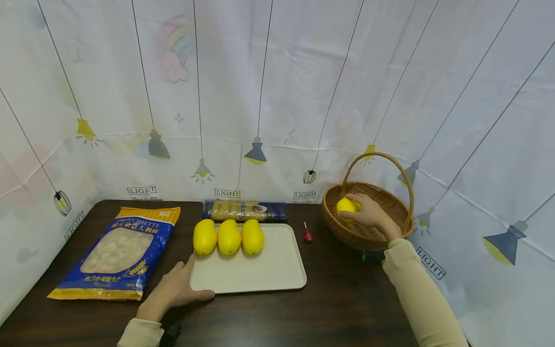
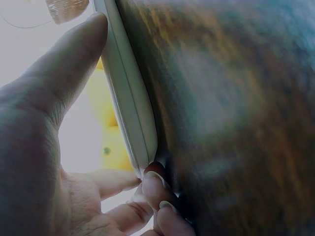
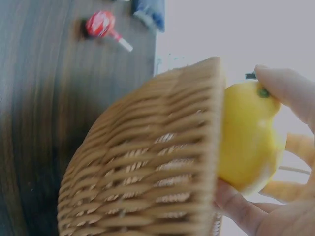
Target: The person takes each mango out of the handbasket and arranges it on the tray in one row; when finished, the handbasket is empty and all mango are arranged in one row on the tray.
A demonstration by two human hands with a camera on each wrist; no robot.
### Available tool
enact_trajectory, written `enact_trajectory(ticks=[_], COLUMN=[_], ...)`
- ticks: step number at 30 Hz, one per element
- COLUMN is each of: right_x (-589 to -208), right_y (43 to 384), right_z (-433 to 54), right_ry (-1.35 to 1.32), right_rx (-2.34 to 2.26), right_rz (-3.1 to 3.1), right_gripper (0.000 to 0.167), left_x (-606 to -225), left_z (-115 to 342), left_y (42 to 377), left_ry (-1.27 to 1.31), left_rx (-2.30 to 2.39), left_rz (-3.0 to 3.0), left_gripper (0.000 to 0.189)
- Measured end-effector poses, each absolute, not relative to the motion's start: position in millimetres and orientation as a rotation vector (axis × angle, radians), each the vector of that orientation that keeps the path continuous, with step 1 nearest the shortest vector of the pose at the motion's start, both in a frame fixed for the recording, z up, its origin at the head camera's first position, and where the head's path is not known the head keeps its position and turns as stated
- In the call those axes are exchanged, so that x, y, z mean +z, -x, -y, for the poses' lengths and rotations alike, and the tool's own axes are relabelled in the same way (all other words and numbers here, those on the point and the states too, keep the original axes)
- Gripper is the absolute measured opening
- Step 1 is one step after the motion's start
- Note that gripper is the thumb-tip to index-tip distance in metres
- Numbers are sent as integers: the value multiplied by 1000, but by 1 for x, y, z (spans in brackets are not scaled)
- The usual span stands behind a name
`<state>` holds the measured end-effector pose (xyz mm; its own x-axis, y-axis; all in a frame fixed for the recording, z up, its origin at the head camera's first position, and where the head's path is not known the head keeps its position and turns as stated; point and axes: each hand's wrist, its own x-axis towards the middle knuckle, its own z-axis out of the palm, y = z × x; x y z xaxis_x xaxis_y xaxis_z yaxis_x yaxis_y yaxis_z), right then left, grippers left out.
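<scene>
In the head view my right hand holds a yellow lemon over the left side of a wicker basket. The right wrist view has the thumb and fingers around this lemon, right beside the basket's rim. My left hand grips the near left corner of a cream tray. Its thumb lies on the front edge, and curled fingertips touch the corner from below in the left wrist view. Three lemons stand in a row at the tray's back left.
A blue and yellow bag of orecchiette lies left of the tray. Behind the tray is a blue pasta packet. A red lollipop lies between tray and basket. The basket has a tall arched handle. A printed curtain hangs behind.
</scene>
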<state>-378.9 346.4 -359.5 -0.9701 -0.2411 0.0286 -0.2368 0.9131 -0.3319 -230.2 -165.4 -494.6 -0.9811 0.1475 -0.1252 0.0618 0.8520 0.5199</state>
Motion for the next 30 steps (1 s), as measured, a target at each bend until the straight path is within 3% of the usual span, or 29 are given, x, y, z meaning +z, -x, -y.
enact_trajectory(ticks=[14, 30], right_x=[-342, -365], right_y=[360, 355], right_z=[-298, -248], right_ry=[587, 722], right_rx=[-669, -794], right_rz=[-3042, -2961], right_gripper=[77, 75], left_x=[-496, -497], left_z=[166, 166], left_y=[231, 232], left_ry=[-173, -177], left_rx=[802, 777], left_rz=[-2866, -2888], left_gripper=[130, 131])
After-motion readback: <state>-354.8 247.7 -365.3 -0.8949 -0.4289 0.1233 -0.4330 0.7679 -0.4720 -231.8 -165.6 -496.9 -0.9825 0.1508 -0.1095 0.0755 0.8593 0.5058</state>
